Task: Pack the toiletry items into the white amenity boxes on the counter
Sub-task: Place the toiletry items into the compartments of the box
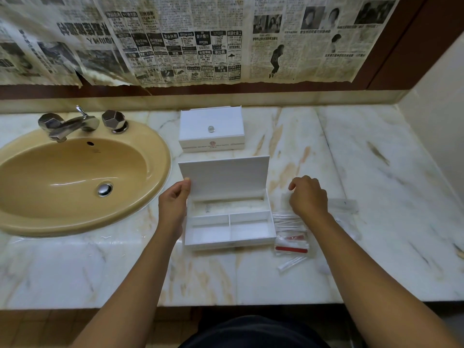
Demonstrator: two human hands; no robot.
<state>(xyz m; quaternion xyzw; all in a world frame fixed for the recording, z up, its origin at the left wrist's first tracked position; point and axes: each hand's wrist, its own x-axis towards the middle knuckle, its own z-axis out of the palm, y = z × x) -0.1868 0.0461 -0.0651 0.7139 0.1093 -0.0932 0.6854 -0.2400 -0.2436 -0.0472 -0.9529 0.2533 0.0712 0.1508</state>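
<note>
Open white amenity box (227,222) on the marble bench (376,172), left hand (173,204) pinching its raised lid (223,175), right hand (308,197) curled over clear toiletry packets (291,237) just beside it, grip unclear, closed second box (211,130) behind.

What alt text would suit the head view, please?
A person's left hand holds up the lid of an open white amenity box on a marble counter, while the right hand reaches clear toiletry packets. A closed box and sink sit behind.
</note>
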